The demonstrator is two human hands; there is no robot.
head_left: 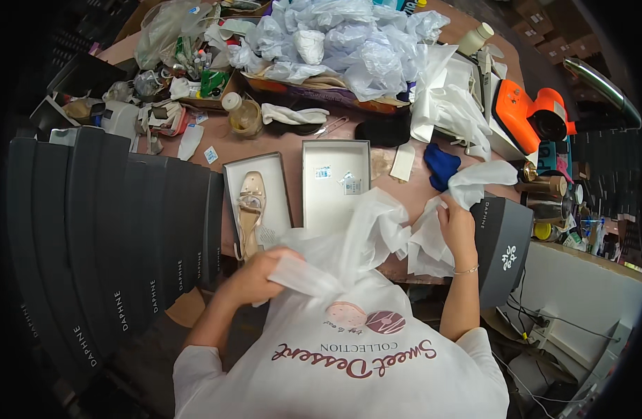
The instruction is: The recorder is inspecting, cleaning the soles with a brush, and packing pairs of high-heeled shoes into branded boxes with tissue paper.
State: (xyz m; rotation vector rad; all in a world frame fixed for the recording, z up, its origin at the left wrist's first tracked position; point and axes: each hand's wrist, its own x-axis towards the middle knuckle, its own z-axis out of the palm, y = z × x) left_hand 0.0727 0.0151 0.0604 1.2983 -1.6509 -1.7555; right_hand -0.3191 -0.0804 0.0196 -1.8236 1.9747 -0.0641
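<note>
White tissue paper (366,230) spreads in crumpled sheets in front of my body. My left hand (258,276), slightly blurred, is closed on one end of it. On the right, my right hand (456,215) pinches another crumpled piece of the tissue paper (429,241), beside a dark grey shoe box. A shallow box part (282,185) holds a beige sandal (250,213) lying lengthwise. Next to it stands an open white-lined shoe box (366,157) with small printed packets inside. A blue cloth (441,166) lies just beyond my right hand.
Stacked dark shoe boxes (160,230) rise at the left; another dark box (502,244) stands at the right. Toward the back are a carton of crumpled tissue (335,42), a glue jar (244,115), an orange heat tool (520,115) and more tissue sheets (450,105).
</note>
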